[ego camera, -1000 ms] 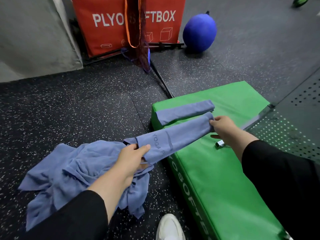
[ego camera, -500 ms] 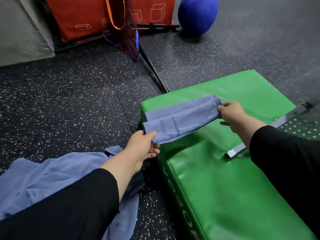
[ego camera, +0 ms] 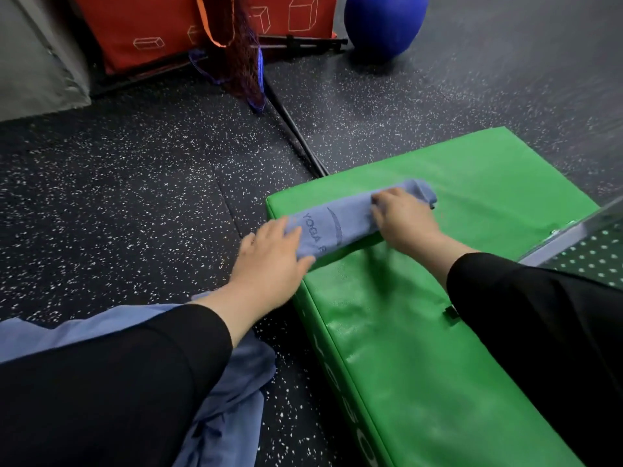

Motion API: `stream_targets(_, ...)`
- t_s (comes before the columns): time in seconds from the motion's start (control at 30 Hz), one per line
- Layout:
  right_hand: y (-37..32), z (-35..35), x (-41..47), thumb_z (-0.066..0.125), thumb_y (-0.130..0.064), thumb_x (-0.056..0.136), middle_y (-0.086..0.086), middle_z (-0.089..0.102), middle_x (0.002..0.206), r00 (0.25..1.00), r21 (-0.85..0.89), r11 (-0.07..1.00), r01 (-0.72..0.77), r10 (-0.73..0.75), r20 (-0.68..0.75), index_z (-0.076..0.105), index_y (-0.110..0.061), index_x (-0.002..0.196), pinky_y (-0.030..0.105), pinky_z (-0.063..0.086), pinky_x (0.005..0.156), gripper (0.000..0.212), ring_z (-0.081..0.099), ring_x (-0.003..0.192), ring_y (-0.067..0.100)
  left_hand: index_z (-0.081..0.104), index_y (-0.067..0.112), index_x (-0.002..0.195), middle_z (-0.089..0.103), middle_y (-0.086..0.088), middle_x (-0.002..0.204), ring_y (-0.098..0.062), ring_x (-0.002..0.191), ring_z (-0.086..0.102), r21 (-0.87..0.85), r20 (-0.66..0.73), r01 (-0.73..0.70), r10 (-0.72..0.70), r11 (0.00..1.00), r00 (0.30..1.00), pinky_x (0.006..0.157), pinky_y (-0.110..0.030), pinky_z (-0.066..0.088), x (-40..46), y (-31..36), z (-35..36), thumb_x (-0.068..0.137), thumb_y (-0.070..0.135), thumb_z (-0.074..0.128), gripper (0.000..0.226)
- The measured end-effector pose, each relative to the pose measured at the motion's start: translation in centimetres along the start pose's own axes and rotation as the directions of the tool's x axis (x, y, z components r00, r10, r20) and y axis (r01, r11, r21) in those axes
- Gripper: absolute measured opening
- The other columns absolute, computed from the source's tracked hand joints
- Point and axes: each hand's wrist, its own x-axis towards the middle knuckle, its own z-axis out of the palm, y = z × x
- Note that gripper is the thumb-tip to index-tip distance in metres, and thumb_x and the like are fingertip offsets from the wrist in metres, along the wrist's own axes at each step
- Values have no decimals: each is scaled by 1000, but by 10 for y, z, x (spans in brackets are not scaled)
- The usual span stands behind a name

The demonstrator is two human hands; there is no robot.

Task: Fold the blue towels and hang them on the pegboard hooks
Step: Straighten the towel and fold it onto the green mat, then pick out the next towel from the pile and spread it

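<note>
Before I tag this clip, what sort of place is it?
Most likely a gym: speckled rubber floor, a green soft plyo box and a red one, and a blue exercise ball.

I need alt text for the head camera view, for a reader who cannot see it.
Two hands press a folded blue towel flat on a green mat, the left hand at its near end, the right hand on its far part. Unfolded blue towels lie on the speckled floor.

Bare green padded mat [ego camera: 472,203] top lies open right of centre; speckled black rubber floor [ego camera: 135,183] open at left; red fabric box [ego camera: 161,25], blue ball [ego camera: 384,21] crowd the top edge
</note>
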Motion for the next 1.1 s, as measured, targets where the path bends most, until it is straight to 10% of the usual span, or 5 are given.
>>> stream_targets(0.13,-8,9,-9,44,-34,103,9,42,151,994,51,998,-34,29,102,48,-15,138,60,35,109,39,38,140,29,14,21,161,1,-6,171,-23,157,0,35,165,-7,2,999,986,124,-56,8,-2,0,4,102,57,38,73)
stream_targets(0.4,-109,-15,-61,57,-26,99,9,66,122,910,307,865,397,-328,-252,69,-10,114,48,51,92,24,62,110,33,49,19,142,56,-5,144,-29,132,51,-205,40,278,-276,938,960,104,-46,45,-83,-60,-40,104,41,47,44)
stream_targets(0.67,-276,29,-154,54,-43,99,3,56,135,637,261,759,596,-645,421,55,-22,135,42,49,93,42,57,121,30,55,20,136,58,-5,136,-30,127,54,-38,108,491,-485,870,868,102,-45,46,-252,-172,-9,99,36,53,41)
stream_targets(0.83,-328,44,-184,55,-46,98,6,55,134,514,201,706,679,-653,556,50,-21,138,43,48,95,47,56,121,32,46,25,145,42,2,152,-22,141,40,-1,86,486,-484,874,871,111,-40,34,-304,-193,-3,99,40,51,49)
stream_targets(1.1,-373,72,-211,52,-24,95,6,56,118,633,-59,708,704,-588,504,57,-16,112,38,41,83,19,54,114,32,57,22,133,54,3,142,-21,133,48,-138,39,414,-413,900,910,107,-38,34,-315,-215,-10,103,36,47,35)
